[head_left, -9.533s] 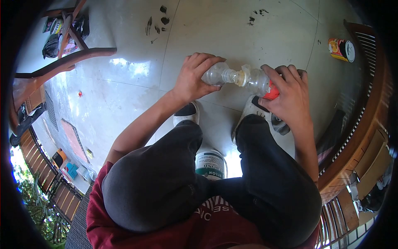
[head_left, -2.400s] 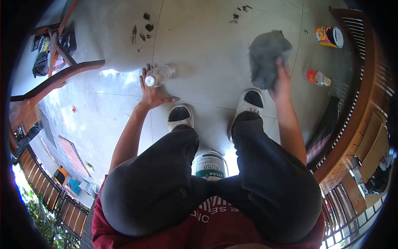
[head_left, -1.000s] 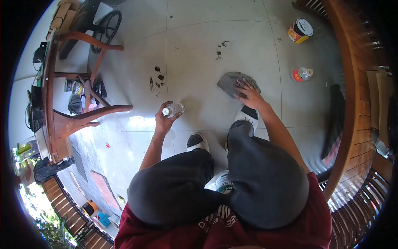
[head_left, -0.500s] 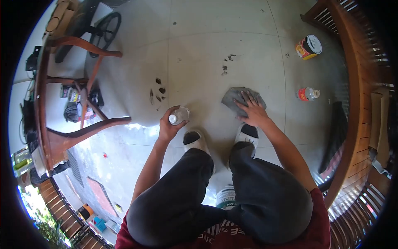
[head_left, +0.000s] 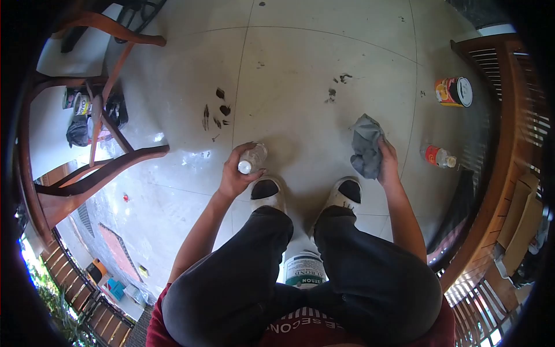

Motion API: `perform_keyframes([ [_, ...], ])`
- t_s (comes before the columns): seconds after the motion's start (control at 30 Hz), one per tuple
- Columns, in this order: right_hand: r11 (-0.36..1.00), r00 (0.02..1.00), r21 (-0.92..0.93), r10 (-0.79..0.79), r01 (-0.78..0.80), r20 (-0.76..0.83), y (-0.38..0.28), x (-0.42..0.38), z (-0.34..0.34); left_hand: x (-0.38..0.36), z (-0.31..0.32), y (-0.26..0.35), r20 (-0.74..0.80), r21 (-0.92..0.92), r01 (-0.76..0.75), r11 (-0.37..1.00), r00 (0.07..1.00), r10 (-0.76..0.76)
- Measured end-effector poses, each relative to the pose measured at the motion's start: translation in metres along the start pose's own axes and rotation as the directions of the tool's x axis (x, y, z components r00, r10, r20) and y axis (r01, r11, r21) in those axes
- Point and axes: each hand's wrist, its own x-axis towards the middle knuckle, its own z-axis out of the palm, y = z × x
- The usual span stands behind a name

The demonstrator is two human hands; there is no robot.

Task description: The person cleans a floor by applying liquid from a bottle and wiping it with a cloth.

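Note:
My left hand (head_left: 236,173) is wrapped round a clear plastic bottle (head_left: 254,156) with a white cap, just ahead of my left shoe. In my right hand (head_left: 388,161) is a crumpled grey cloth (head_left: 365,146), gripped at its right side and lifted, its folds hanging loosely. Dark smudges (head_left: 224,110) mark the tiled floor (head_left: 289,104) ahead of the bottle. Another group of dark marks (head_left: 332,92) lies beyond the cloth.
A red-labelled bottle (head_left: 437,156) and a yellow-and-red can (head_left: 454,92) stand to the right, beside a wooden bench (head_left: 491,220). Wooden chair legs (head_left: 104,168) are at the left. A white-and-green tub (head_left: 304,269) sits between my legs.
My right hand has gathered the cloth off the floor, where it lay spread under the palm. The left hand still holds the bottle. The camera view has shifted.

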Motion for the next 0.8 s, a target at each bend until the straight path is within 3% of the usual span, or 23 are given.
perform_keyframes([
  [0.07,0.953,0.994,0.287,0.110,-0.100,-0.017,-0.009,-0.010,-0.003,0.003,-0.002,-0.006,0.022,0.026,0.000,1.000,1.000,-0.001],
  [0.17,0.882,0.985,0.438,0.168,-0.172,0.047,-0.027,-0.028,-0.007,0.005,-0.002,-0.007,0.001,0.048,-0.018,0.999,1.000,0.018],
  [0.27,0.985,0.982,0.118,0.140,-0.125,-0.129,-0.022,-0.018,-0.029,0.005,0.000,-0.010,-0.015,0.033,-0.031,0.999,0.999,0.032],
  [0.37,0.998,0.964,0.003,0.058,-0.059,-0.259,-0.031,-0.011,-0.021,0.005,-0.003,-0.005,0.016,0.056,-0.003,0.998,1.000,0.003],
  [0.47,0.951,0.989,-0.303,0.024,-0.068,-0.148,-0.026,-0.001,-0.022,0.007,-0.004,-0.005,0.019,0.068,-0.021,0.997,1.000,0.020],
  [0.6,0.944,0.966,-0.211,0.236,-0.254,-0.110,-0.035,-0.015,0.009,0.005,-0.003,-0.008,0.013,0.059,-0.011,0.998,1.000,0.010],
  [0.7,0.879,0.976,-0.424,0.192,-0.217,-0.101,0.003,0.007,-0.035,0.005,-0.002,-0.009,0.012,0.055,0.003,0.998,1.000,-0.004],
  [0.73,0.731,0.976,-0.648,0.186,-0.213,-0.111,-0.006,0.006,-0.026,0.006,-0.002,-0.008,0.011,0.067,-0.002,0.998,1.000,0.001],
  [0.8,0.292,0.978,-0.941,0.165,-0.169,-0.125,-0.038,-0.004,0.007,0.006,-0.003,-0.005,0.015,0.091,-0.011,0.996,1.000,0.010],
])
